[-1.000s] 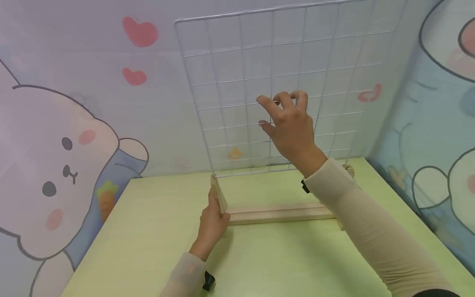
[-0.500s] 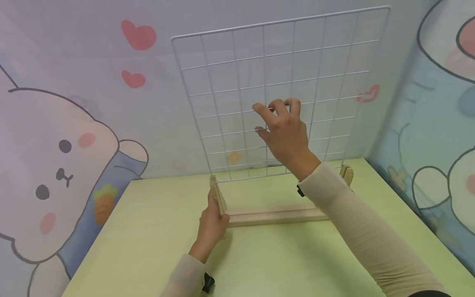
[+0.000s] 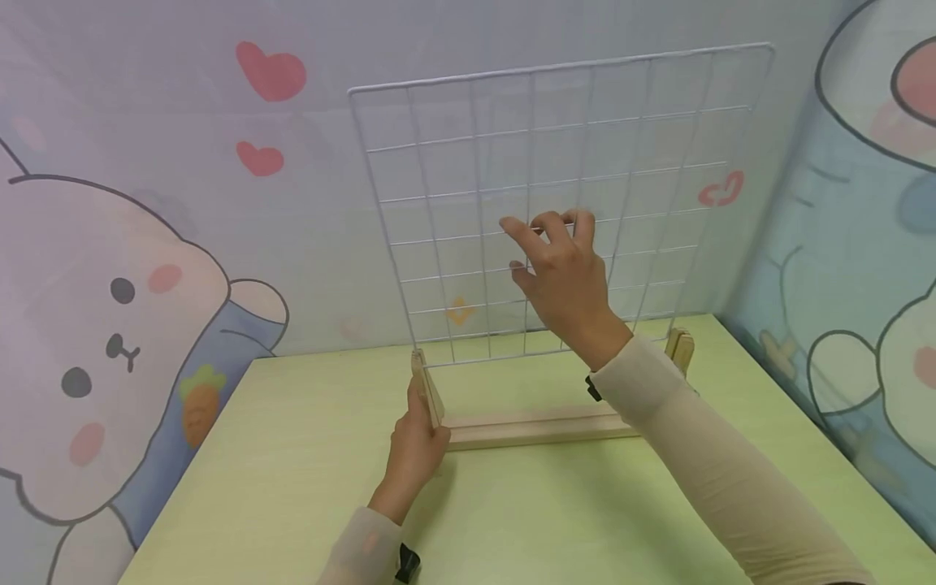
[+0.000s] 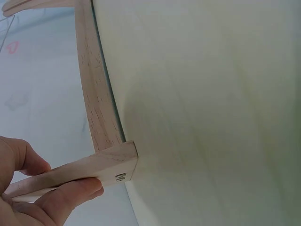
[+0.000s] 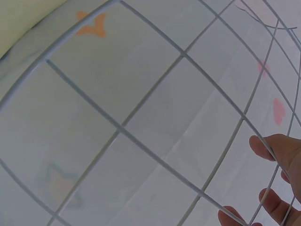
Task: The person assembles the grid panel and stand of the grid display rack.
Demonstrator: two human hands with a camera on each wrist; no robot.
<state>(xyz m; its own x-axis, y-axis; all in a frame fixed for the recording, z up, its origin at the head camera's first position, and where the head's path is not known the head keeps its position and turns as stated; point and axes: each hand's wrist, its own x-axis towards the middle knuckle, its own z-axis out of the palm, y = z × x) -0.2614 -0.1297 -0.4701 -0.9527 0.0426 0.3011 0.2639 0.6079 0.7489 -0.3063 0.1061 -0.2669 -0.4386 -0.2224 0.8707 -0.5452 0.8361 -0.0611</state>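
Note:
My right hand [image 3: 566, 284] holds a white wire grid panel [image 3: 560, 67] in the head view, its fingers curled through the mesh. In the right wrist view, the fingers [image 5: 275, 146] wrap round the thin wires. The panel stands nearly upright, its lower edge level with the tops of a wooden stand's side pieces. This stand [image 3: 541, 431] has a long crossbar and a short upright at each end. My left hand [image 3: 411, 447] grips the left upright [image 3: 431, 394]. Up close in the left wrist view, thumb and fingers pinch that upright [image 4: 117, 162] where it joins the crossbar [image 4: 96, 80].
The stand is on a pale yellow-green table [image 3: 307, 455]. Close behind the table rises a wall [image 3: 322, 236] printed with hearts and a cartoon rabbit. A second printed wall [image 3: 841, 244] borders the right side. The stand's right upright [image 3: 680, 349] is partly behind my right sleeve.
My right hand has lowered the grid panel, and its top edge now sits lower in view. The right upright has come out from behind my sleeve. My left hand keeps its grip on the stand.

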